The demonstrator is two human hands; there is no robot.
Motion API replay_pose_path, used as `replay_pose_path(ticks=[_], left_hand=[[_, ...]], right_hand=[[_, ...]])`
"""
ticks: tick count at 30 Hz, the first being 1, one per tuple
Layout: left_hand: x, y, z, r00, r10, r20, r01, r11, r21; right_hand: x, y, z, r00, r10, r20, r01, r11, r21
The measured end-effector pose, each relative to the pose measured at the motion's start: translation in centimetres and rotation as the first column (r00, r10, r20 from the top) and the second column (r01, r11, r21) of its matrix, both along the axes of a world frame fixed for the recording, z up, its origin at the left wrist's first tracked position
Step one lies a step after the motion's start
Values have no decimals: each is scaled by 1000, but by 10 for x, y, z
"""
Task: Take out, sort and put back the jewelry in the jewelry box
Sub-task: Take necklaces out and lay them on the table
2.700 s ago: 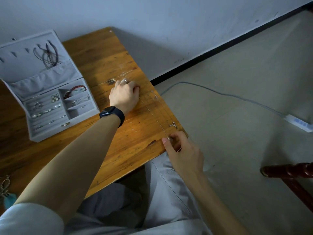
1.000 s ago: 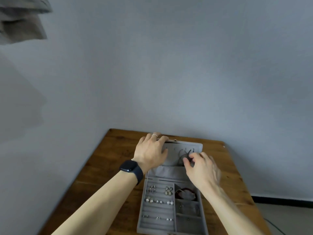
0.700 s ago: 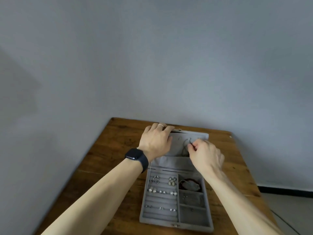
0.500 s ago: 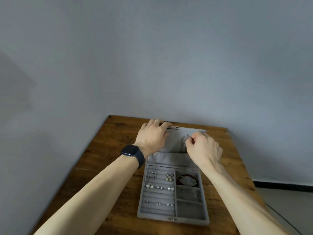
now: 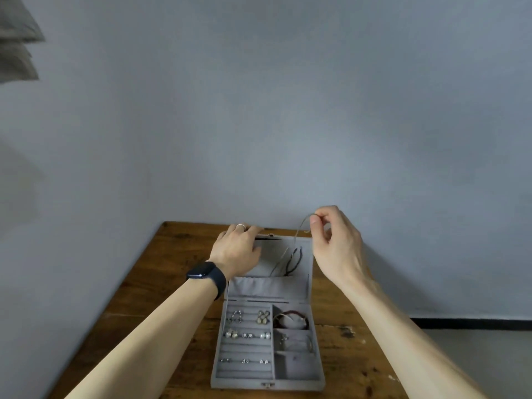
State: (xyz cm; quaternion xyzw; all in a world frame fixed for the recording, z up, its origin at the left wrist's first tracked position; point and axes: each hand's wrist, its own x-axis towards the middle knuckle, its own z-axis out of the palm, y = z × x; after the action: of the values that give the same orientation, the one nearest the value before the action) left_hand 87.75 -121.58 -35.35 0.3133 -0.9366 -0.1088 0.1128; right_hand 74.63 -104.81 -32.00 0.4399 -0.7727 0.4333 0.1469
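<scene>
necklace end inside pocket, cloth cut off

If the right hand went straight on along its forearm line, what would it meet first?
Probably the wall. The right hand, pinching a thin chain, sits above the far right corner of the lid, with only bare wall beyond; the gap is hard to judge.

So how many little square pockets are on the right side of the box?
3, down the right side of the jewelry box: the far pocket with a red bracelet, the middle pocket, the near pocket.
</scene>
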Motion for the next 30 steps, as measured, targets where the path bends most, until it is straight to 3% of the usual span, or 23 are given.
replay_pose_path(ticks=[3, 8, 11, 16, 24, 27, 30], left_hand=[[0, 13, 22, 993, -6, -119, 27, 984, 176], [4, 61, 78, 923, -80, -377, 250, 869, 427], [8, 98, 109, 885, -178, -429, 363, 842, 399], [19, 142, 134, 847, -222, -484, 413, 848, 333], [54, 196, 120, 835, -98, -541, 422, 744, 518], [68, 215, 106, 846, -103, -524, 424, 726, 541], [79, 228, 97, 857, -119, -501, 448, 651, 612]], right_hand=[[4, 13, 18, 1000, 15, -23, -16, 998, -65], [13, 38, 51, 999, 35, -28, -39, 990, -137], [19, 53, 71, 999, 35, -34, -40, 984, -171], [28, 88, 95, 999, 31, -42, -38, 985, -166], [55, 159, 77, 984, 66, 168, -42, 989, -141], [70, 182, 54, 970, 101, 222, -84, 993, -82], [83, 202, 37, 961, 124, 246, -119, 992, -35]])
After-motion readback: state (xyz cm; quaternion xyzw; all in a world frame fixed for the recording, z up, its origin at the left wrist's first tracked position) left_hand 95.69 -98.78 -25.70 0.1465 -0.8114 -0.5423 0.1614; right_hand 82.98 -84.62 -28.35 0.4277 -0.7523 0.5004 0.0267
